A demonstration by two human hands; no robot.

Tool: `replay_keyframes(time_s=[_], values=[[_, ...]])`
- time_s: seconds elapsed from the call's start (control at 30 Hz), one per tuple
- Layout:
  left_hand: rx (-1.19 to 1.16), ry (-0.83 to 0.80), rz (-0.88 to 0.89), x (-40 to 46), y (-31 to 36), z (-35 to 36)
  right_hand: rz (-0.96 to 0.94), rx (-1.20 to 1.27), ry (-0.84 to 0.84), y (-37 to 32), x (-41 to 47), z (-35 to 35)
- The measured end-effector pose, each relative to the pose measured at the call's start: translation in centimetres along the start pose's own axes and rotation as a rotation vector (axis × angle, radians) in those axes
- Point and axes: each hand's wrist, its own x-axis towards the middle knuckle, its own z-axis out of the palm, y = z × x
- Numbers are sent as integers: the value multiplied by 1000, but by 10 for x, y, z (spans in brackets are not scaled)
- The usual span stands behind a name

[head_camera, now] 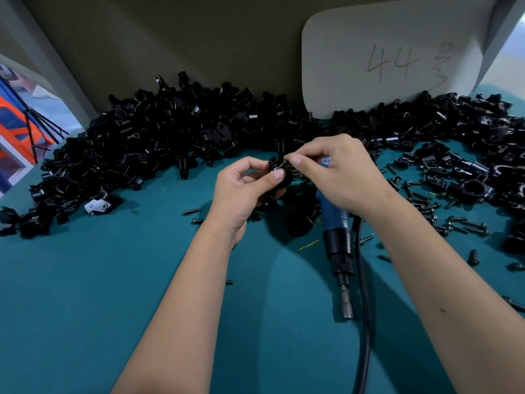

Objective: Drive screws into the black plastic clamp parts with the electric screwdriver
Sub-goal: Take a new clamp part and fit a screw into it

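**Inspector:** The work piece is a small black plastic clamp part (279, 177), held at frame centre above the teal table covering (113, 294). The left hand (244, 189) grips it, thumb pressed on its near face, fingers curled behind. The right hand (338, 172) pinches thumb and forefinger together at the part's top edge, apparently on a dark screw; the screw itself is too small to confirm.

**Supervisor:** And the driver?

**Inspector:** The blue-and-black electric screwdriver (336, 240) lies on the covering, right of centre, bit towards the lower edge, black cable (365, 322) running down out of frame. Neither hand touches it.

**Supervisor:** Risks?

**Inspector:** In my judgement, three. A screw seated crooked by hand would cross-thread once power is applied. Releasing the pinch to reach for the driver could let the screw drop out. Loose dark screws (426, 203) scattered at right, and the cable beneath the right forearm, could snag or roll underfoot of the work.

**Supervisor:** Anything not verified?

**Inspector:** The part's screw hole is hidden behind the fingers. The driver's upper body lies under the right hand. The heap of black clamp parts (159, 137) across the upper frame is too dense to count, and the pale card marked "44" (392, 61) carries further writing I cannot read.
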Motion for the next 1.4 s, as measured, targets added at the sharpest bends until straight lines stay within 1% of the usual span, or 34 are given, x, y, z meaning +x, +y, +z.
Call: replay_keyframes(time_s=[0.07, 0.1, 0.13, 0.2, 0.27, 0.4, 0.53, 0.6, 0.63, 0.7, 0.77, 0.83, 1.0, 1.23, 1.4], values=[[-10, 37, -15, 2, 2, -2, -38, -74, 20, 2, 0, 2], [-22, 57, -22, 3, 3, -2, -63, -182, 17, 4, 0, 4], [-39, 78, -30, 4, 3, -2, -82, -335, -14, 5, -1, 6], [-91, 118, -60, 6, 3, -3, -70, -664, -136, 5, -3, 14], [-175, 137, -113, 7, 2, -4, -23, -844, -228, 2, -6, 22], [-260, 103, -170, 8, 1, -7, 28, -902, -237, -2, -6, 29], [-274, 66, -172, 6, 2, -6, 15, -958, -263, 0, -6, 31], [-284, 59, -172, 5, 3, -6, 7, -909, -207, 2, -5, 31], [-296, 58, -171, 5, 3, -5, 11, -811, -142, 3, -3, 29], [-315, 57, -166, 5, 4, -5, 52, -463, -19, 2, 1, 21], [-324, 41, -167, 5, 3, -6, 70, -108, 43, 1, 3, 12], [-319, 17, -171, 5, 3, -6, 53, 59, 70, 0, 2, 6], [-297, -34, -179, 2, 3, -3, 46, 141, 89, 0, 0, 11], [-275, -78, -193, -1, 6, 0, 8, 136, 211, 1, 0, 14], [-277, -90, -199, -2, 7, 2, 25, 132, 135, 0, 0, 13]])
